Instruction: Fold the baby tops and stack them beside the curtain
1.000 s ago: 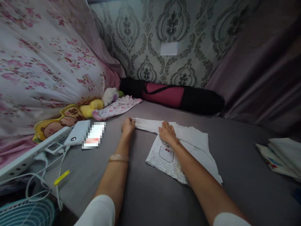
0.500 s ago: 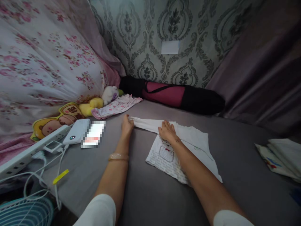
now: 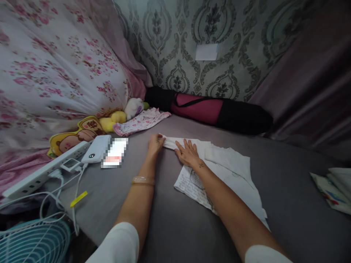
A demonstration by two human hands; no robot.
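Note:
A white long-sleeved shirt (image 3: 233, 182) with a printed drawing and lines of text lies on the grey bed sheet (image 3: 170, 226). One sleeve stretches out to the left, and the right side is folded over onto the body. My left hand (image 3: 155, 143) pinches the cuff end of that sleeve. Flat on the sleeve, between cuff and shoulder, rests my right hand (image 3: 188, 152) with its fingers spread. My right forearm covers part of the print.
On the left are a power strip (image 3: 49, 168) with cables, a white power bank (image 3: 96, 149), a blurred-out phone (image 3: 114, 152) and a blue fan (image 3: 35, 241). Plush toys, a pink-patterned cloth (image 3: 142, 121) and a long black-and-maroon bag (image 3: 200, 108) lie behind. Folded cloths (image 3: 333, 188) lie right.
My right hand has slid left along the sleeve, away from the shoulder, with its fingers spreading wider. My left hand still holds the cuff. The view has shifted slightly.

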